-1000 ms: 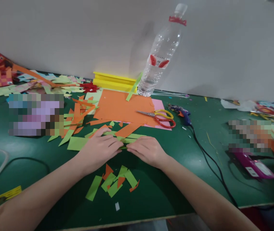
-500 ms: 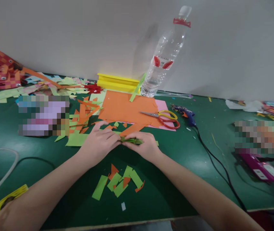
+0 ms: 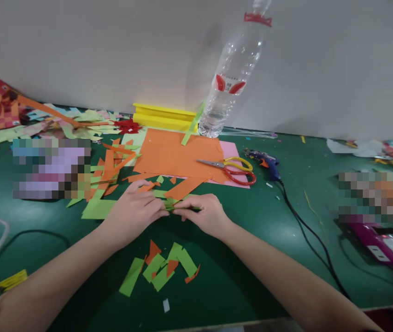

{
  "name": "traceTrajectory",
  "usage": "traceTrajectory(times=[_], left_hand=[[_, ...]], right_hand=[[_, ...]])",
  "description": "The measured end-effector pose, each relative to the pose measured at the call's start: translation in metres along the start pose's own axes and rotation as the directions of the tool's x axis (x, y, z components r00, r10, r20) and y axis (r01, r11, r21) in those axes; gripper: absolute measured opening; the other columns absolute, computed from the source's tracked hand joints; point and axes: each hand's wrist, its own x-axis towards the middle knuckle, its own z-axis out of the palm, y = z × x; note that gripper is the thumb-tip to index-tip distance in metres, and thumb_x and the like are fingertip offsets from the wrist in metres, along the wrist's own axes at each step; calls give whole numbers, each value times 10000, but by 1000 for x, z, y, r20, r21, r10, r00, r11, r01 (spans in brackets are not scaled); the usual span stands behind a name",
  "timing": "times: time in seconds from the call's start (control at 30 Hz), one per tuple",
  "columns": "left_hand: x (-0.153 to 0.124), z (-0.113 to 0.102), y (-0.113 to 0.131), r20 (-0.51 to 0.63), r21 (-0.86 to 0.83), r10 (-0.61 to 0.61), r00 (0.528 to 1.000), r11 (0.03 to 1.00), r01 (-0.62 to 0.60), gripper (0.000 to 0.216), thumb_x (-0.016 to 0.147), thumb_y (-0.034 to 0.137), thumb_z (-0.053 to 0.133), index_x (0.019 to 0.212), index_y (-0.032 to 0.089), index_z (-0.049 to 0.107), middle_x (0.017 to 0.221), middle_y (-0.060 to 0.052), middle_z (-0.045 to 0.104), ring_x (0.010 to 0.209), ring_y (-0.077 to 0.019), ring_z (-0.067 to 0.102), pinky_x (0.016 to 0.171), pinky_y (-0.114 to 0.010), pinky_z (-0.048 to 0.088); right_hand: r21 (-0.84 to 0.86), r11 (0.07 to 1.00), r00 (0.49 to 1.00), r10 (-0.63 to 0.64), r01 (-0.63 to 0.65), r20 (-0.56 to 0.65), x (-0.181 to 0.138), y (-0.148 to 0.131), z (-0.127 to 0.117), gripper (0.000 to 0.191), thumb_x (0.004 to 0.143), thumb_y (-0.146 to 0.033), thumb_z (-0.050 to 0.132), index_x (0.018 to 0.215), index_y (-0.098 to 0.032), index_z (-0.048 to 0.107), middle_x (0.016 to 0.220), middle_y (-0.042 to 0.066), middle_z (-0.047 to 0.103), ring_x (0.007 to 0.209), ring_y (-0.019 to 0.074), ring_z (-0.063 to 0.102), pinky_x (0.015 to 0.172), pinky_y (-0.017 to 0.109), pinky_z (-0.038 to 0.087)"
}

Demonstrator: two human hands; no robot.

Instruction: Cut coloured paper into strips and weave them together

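Note:
Between my two hands is a small folded piece of green paper [image 3: 169,203], pinched from both sides. My left hand [image 3: 136,206] is closed on its left end, with the index finger raised a little. My right hand [image 3: 203,212] grips the other end between thumb and fingers; most of the paper is covered by the fingers. Behind them an orange paper strip [image 3: 187,187] lies across the edge of an orange sheet [image 3: 175,150]. Scissors [image 3: 229,167] with one yellow and one red handle rest on that sheet. Nearer me lie several green paper scraps [image 3: 163,276] mixed with orange bits.
A tilted clear bottle [image 3: 232,69] leans against the wall behind a yellow folded strip [image 3: 165,119]. At the right are a blue glue gun [image 3: 268,166] with a black cord and a magenta power strip [image 3: 379,244]. Orange and green cuttings [image 3: 111,168] are heaped left of the sheet.
The view has shifted slightly, so most things sit a little farther left. Both hands keep hold of the green paper, and the right fingers have turned over it, leaving less of it showing.

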Motion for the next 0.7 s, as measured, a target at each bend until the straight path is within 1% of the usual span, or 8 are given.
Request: traceTrajectory(times=[0.17,0.3,0.57,0.7], left_hand=[[0,3,-2,-4,21,9,1000,1000,-8,425,1038,302,373,693,179,589,607,47,620,554,-112,569,985,-381,345],[1,5,-2,0,27,8,1000,1000,-8,449,1040,330,360,674,179,572,581,52,594,542,-113,557,978,-377,350],[1,4,-1,-14,25,-1,1000,1000,1,497,1050,346,311,663,184,576,564,50,598,527,-113,559,969,-368,355],[2,2,1,-16,30,6,1000,1000,-6,498,1049,333,316,659,188,588,559,50,597,524,-117,558,952,-370,369]], right_hand=[[15,1000,999,10,-10,34,1,0,-1,84,814,-248,701,804,-215,778,587,-24,722,525,99,663,563,189,502],[-8,1000,998,10,-9,70,3,0,-2,95,825,-247,693,796,-212,776,601,-19,728,542,101,666,584,192,505],[-3,1000,997,-19,20,71,2,2,-1,118,840,-268,680,796,-211,773,579,-18,721,527,102,665,568,189,506],[-8,1000,997,-18,18,79,2,2,-2,115,842,-273,678,803,-221,773,575,-24,719,525,102,665,574,190,508]])
